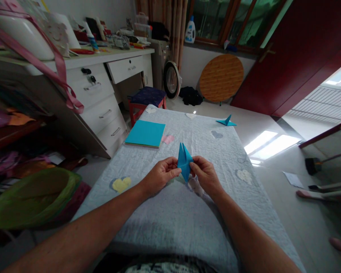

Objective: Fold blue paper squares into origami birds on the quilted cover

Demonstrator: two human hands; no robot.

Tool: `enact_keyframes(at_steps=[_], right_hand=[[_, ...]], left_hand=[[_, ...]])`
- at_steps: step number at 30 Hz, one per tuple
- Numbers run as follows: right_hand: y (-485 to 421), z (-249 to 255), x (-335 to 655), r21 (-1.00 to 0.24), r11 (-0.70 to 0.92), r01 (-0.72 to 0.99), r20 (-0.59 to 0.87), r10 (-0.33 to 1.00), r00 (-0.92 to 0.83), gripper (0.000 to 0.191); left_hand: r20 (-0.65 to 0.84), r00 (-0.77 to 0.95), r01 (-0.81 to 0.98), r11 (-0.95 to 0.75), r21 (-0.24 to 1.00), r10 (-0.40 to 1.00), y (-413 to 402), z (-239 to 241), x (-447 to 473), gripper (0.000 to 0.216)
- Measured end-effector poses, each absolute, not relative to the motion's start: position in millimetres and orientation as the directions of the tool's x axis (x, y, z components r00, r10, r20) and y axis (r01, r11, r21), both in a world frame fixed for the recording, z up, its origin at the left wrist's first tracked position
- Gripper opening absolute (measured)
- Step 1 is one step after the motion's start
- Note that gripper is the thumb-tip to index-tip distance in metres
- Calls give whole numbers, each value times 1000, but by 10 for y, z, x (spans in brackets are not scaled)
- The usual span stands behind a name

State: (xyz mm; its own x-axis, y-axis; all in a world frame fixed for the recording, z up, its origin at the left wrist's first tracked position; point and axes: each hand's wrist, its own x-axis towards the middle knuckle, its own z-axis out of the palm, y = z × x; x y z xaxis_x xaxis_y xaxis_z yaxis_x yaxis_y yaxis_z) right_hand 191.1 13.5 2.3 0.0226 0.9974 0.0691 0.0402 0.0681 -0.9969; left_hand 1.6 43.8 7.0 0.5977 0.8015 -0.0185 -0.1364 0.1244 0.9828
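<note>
Between my two hands a folded piece of blue origami paper [184,162] is held up above the cloth, its two narrow points upward and one point down. My left hand [162,172] pinches its left edge between thumb and fingers. On the opposite edge, my right hand [206,173] grips it the same way. A stack of square paper [146,133], blue on top, lies on the cloth beyond my left hand. At the far right corner sits another folded blue paper figure [227,121] with a raised point.
A pale cloth with heart patches [199,136] covers the table. To the left stand a white desk [93,94] and a lined bin [36,197]. Past the far edge are a stool [147,96], a washing machine door [172,80] and a round wooden board [221,77].
</note>
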Motion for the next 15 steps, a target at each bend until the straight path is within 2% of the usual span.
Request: enact_keyframes(at_steps=[6,9,15], right_hand=[[141,-53,1868,-993,104,49,108,990,93,25],[142,-97,1864,-986,122,116,137,982,128,21],[134,-116,1872,-962,138,235,181,968,174,17]], left_hand=[[75,525,7,-92,996,848,414,53,27,19],[134,495,33,-173,984,858,405,70,29,17],[115,526,-31,-116,993,843,401,63,40,16]])
